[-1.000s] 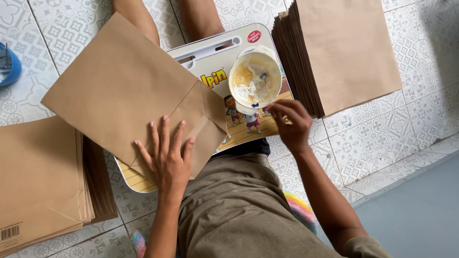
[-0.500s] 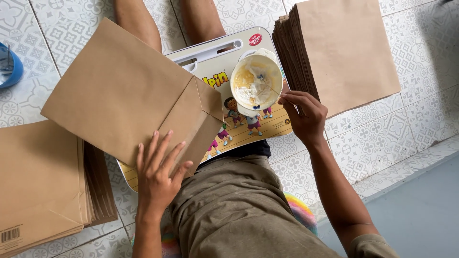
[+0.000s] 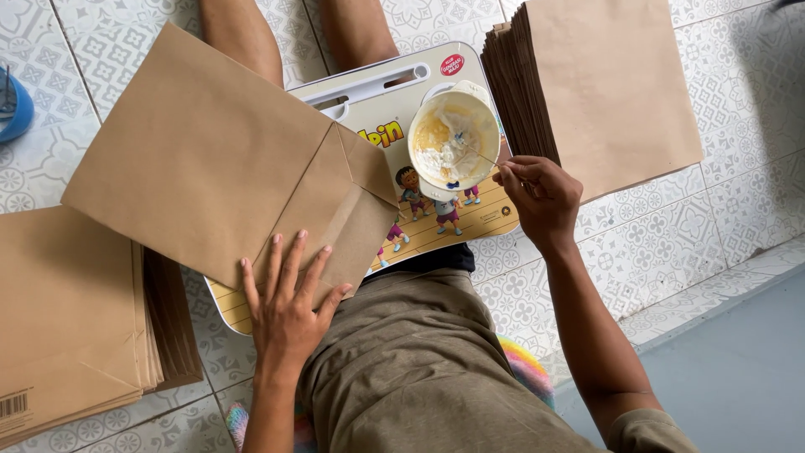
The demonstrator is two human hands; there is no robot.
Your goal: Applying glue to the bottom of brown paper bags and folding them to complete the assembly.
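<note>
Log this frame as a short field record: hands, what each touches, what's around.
left hand: flat on folded end of brown paper bag
right hand: pinches thin stick reaching into bowl of white paste
work surface: cartoon-printed lap tray over the legs, on tiled floor
right stack: brown bags
left stack: brown bags
far left: blue object, partly cut off
</note>
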